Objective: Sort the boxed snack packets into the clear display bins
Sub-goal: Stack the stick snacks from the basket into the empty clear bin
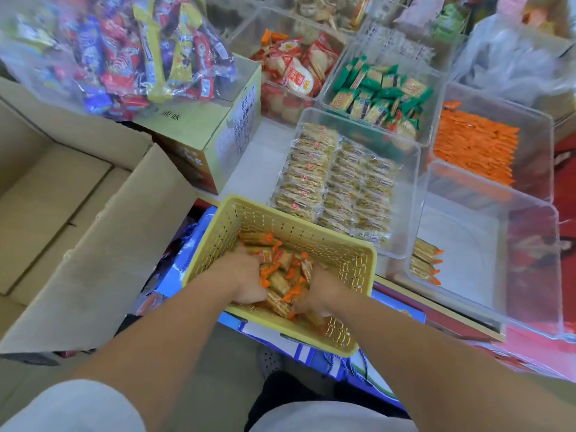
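We see both hands sunk in a yellow basket (282, 224) that sits low in front of the person, at the edge of the display counter. The orange-ended packets (282, 275) lie heaped in the basket's near half, and the hands close on the heap from either side. The left hand (241, 277) is knuckles-up, its fingers curled down into the pile with the packets bunched against them. The right hand (322, 293) mirrors it, fingers curled inward and the thumb low, with packets pressed against its palm side. The fingertips of both hands are buried, so we cannot tell how many packets each one holds. A loose ridge of packets stands between the two hands.

Just beyond the basket's far right corner stands a nearly empty clear bin (467, 244), with a short row of matching packets (425, 261) lined along its left wall. Beside it, a bin (410, 213) holds stacked clear-wrapped crackers (336, 182). Farther back we see green packets (380, 95) and flat orange packets (477, 145), each kind in a bin of its own. To the left stands an open cardboard box (93, 229).
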The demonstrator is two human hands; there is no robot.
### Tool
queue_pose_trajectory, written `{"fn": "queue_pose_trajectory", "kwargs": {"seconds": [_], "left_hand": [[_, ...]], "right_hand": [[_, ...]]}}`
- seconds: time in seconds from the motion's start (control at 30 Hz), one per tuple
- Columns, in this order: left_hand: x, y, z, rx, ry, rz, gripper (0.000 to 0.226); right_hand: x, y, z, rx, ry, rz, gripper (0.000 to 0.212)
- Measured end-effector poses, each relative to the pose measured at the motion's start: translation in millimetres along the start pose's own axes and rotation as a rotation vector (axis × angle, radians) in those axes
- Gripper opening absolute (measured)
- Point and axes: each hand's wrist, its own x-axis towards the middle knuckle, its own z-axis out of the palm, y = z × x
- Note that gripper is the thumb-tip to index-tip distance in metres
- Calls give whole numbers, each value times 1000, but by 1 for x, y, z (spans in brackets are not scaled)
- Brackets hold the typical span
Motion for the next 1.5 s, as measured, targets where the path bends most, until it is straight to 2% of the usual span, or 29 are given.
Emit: {"fn": "queue_pose_trajectory", "kwargs": {"seconds": [0.13,0.23,0.37,0.47,0.57,0.67,0.73,0.8,0.83,0.9,0.93,1.03,1.13,1.23,1.4,1.5], "left_hand": [[3,1,2,125,-2,1,94],[2,2,0,100,47,28,73],[-9,0,-13,5,153,51,31],[-26,-3,-25,-151,266,59,26],[-49,-4,-32,-408,422,106,29],[-76,3,-29,-852,580,134,29],[-91,19,-24,-1294,596,145,26],[-96,40,-15,-1691,580,154,17],[-97,53,-12,-1819,577,130,7],[-96,79,-4,-1937,614,87,10],[-93,92,0,-1968,633,80,8],[-87,134,5,-1992,691,46,26],[-78,175,9,-1957,766,12,35],[-74,215,8,-1895,815,-8,38],[-67,279,11,-1720,946,-143,44],[-63,314,11,-1653,995,-192,43]], "right_hand": [[-4,0,-3,166,10,-23,87],[-12,-1,-5,235,53,-81,64],[-25,-3,-12,292,69,-160,38],[-39,-5,-24,400,86,-179,44],[-63,-1,-41,563,132,-237,44],[-95,6,-60,835,139,-244,59],[-109,17,-71,1105,21,-210,60],[-121,29,-79,1360,-120,-145,46],[-124,37,-80,1457,-163,-121,46],[-127,50,-80,1574,-204,-106,56],[-128,56,-80,1611,-230,-116,58],[-130,72,-83,1710,-301,-164,56],[-130,91,-92,1820,-322,-237,37],[-125,114,-108,1826,-289,-256,28],[-110,164,-133,1743,-206,-248,32],[-107,187,-140,1731,-270,-277,39]]}}
